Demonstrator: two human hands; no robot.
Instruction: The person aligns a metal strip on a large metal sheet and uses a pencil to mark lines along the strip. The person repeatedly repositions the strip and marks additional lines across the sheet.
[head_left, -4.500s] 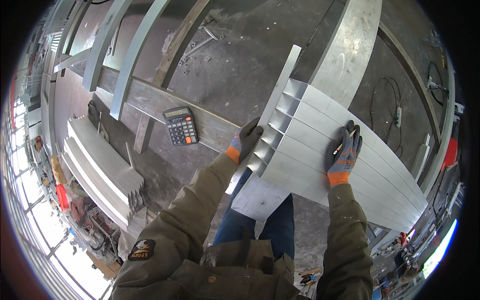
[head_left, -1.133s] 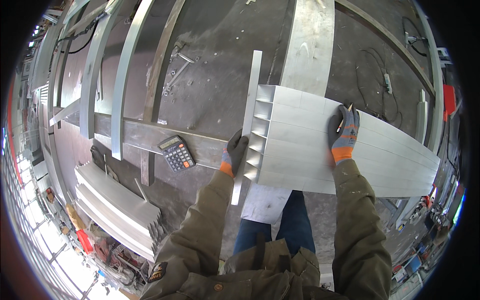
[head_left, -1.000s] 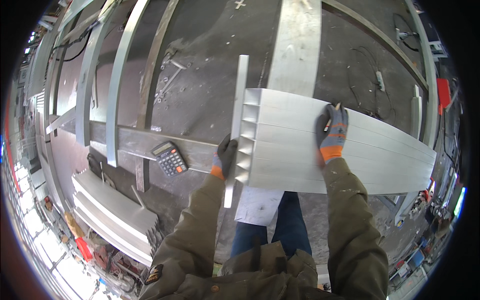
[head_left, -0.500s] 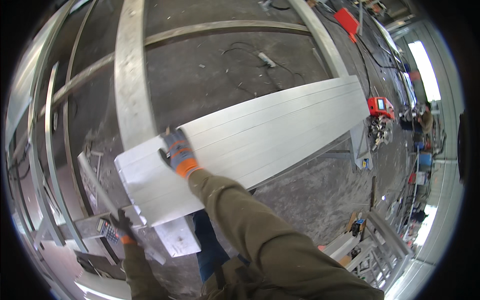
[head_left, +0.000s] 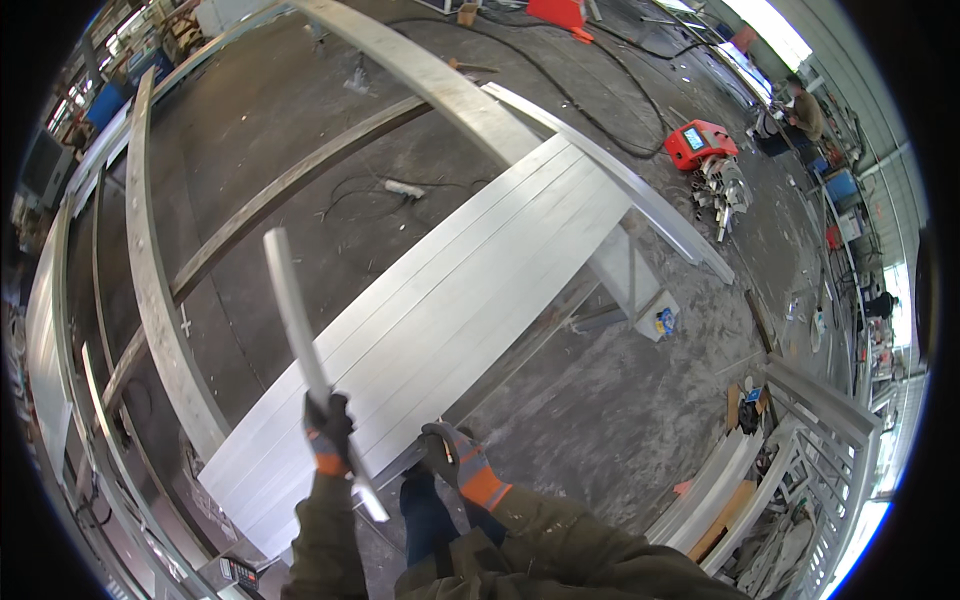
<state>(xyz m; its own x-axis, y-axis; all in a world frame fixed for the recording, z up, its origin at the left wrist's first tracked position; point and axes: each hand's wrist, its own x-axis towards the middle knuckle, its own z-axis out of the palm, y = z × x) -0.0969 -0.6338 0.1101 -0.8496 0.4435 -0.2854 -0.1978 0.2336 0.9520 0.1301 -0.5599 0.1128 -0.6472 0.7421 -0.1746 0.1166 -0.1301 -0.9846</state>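
My left hand [head_left: 328, 430], in a dark glove with an orange cuff, is closed round a long silver metal bar [head_left: 292, 300]. The bar slants over a pale panel [head_left: 430, 310] made of several long metal planks side by side. At the panel's near edge, my right hand [head_left: 462, 462] is curled in a grey and orange glove. A small light-coloured stick-like thing [head_left: 448, 456] shows at its fingers, too small to name. My legs are just below the right hand.
Metal beams [head_left: 165, 270] run under and beside the panel. A silver strip [head_left: 650, 190] lies across its far end. Beyond are a red machine [head_left: 700, 143] and a pile of metal pieces [head_left: 722, 190]. A calculator [head_left: 240, 572] lies lower left; a person [head_left: 800, 112] is far right.
The left hand has brought the bar up from beside the panel's left end to above the panel. The right hand has drawn back from the panel's top to its near edge. The view has shifted.
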